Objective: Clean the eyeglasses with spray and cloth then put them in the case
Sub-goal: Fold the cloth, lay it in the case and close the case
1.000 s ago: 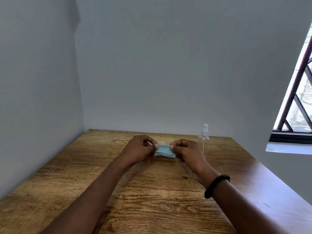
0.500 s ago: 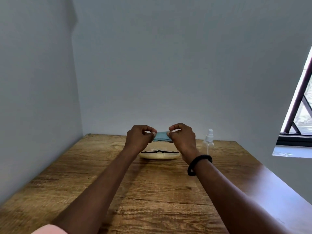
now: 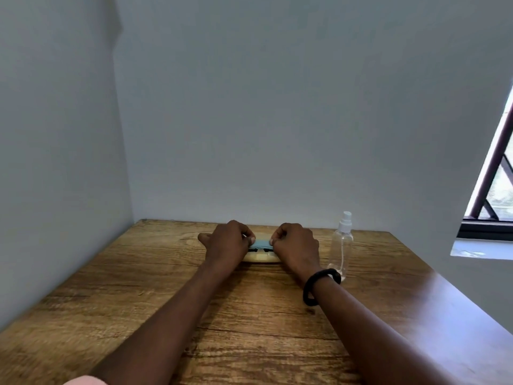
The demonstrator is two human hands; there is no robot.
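Table (image 3: 138,301): wood grain, set into wall corner.
Walls (image 3: 277,120): plain grey.
Window (image 3: 497,190): right edge, dark bars.
Wristband (image 3: 319,284): black.

Half a second ago both hands held the folded blue cloth (image 3: 260,242) in the air above the cream case (image 3: 262,257); now the left hand (image 3: 227,243) and the right hand (image 3: 297,245) have come down onto the case, so that the cloth pinched between their fingertips lies right over its open top. The hands now hide both ends of the case, and the dark eyeglasses (image 3: 261,249) in it show only as a thin strip under the cloth.
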